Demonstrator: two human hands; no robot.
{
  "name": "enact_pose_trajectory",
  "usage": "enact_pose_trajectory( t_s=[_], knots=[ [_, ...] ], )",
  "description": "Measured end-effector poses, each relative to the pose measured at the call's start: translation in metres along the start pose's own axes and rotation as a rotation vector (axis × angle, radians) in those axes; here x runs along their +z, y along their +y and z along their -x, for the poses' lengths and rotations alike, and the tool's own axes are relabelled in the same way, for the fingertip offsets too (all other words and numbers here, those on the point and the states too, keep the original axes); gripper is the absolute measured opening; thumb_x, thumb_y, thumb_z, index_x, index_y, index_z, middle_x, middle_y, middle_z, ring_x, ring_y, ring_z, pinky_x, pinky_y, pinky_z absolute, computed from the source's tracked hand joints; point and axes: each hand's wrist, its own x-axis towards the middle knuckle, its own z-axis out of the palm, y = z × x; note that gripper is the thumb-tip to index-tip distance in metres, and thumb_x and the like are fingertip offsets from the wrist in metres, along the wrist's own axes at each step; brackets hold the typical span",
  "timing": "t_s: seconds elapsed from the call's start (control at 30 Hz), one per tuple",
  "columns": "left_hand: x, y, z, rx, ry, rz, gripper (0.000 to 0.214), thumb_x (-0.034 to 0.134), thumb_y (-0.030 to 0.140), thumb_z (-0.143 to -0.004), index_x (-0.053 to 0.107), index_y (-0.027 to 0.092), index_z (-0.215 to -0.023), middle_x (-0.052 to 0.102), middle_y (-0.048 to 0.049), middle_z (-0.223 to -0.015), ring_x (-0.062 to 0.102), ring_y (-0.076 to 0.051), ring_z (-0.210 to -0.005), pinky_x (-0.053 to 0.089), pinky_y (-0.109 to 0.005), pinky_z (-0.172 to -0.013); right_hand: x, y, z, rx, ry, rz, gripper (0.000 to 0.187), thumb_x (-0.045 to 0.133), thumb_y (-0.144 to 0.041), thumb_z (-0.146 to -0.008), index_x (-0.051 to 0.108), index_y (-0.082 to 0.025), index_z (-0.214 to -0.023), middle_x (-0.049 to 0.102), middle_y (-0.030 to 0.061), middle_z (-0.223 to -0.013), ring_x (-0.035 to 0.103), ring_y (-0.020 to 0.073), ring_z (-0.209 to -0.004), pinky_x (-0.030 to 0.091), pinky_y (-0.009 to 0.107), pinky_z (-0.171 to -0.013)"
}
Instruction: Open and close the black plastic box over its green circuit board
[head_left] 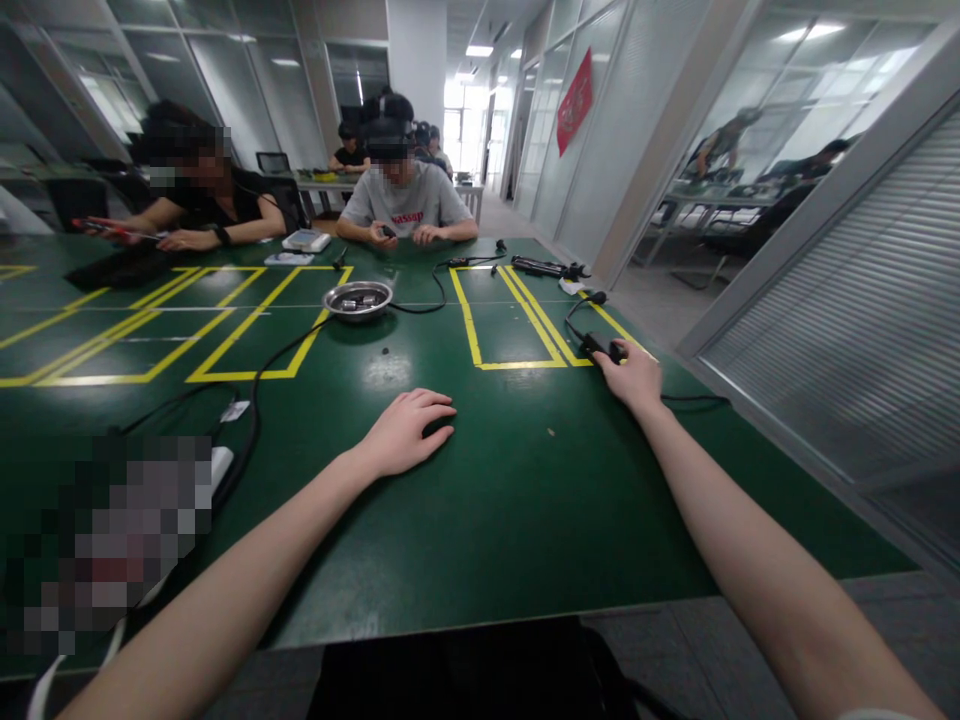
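Observation:
My left hand lies palm down on the green table. Its fingers stretch to the right, slightly apart, and I see nothing in it. Over at the right edge of the table, my right hand has its fingers closed around a small black box-like device. A black cord runs from the device toward a small round black end piece. The part of the device under my fingers is hidden.
A steel bowl with metal parts stands mid-table. Yellow tape marks rectangles. A folded black tripod-like item lies at the back right. Black cables cross the left side. Two people sit opposite, handling things.

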Motion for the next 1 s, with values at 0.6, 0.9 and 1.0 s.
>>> enact_pose_trajectory(
  t_s=[0.6,0.9,1.0],
  knots=[
    [-0.003,0.004,-0.001,-0.003,-0.026,-0.002,0.028,0.055,0.031,-0.1,0.071,0.02,-0.12,0.068,-0.0106,-0.131,0.059,-0.027,-0.125,0.046,-0.048,-0.108,-0.008,-0.002,0.001,0.084,0.004,-0.122,0.047,0.064,-0.04,-0.082,0.07,-0.012,-0.119,0.073,0.0155,-0.108,0.07,0.0256,-0.083,0.054,0.04,-0.09],
    [-0.003,0.004,-0.001,-0.003,-0.027,-0.004,0.028,0.054,0.032,-0.1,0.071,0.022,-0.12,0.068,-0.0093,-0.131,0.059,-0.026,-0.125,0.046,-0.048,-0.108,-0.014,-0.006,0.0,0.044,0.041,-0.067,0.046,0.075,-0.037,-0.071,0.076,-0.012,-0.109,0.071,0.0152,-0.102,0.066,0.0326,-0.099,0.054,0.044,-0.091],
    [-0.004,0.004,-0.001,-0.007,-0.036,-0.002,0.029,0.054,0.033,-0.1,0.071,0.022,-0.121,0.068,-0.0097,-0.132,0.059,-0.026,-0.125,0.046,-0.048,-0.108,-0.014,0.001,-0.001,0.027,0.084,-0.024,0.045,0.069,-0.035,-0.076,0.074,-0.011,-0.114,0.069,0.0187,-0.113,0.067,0.0323,-0.102,0.053,0.044,-0.093]
  ],
)
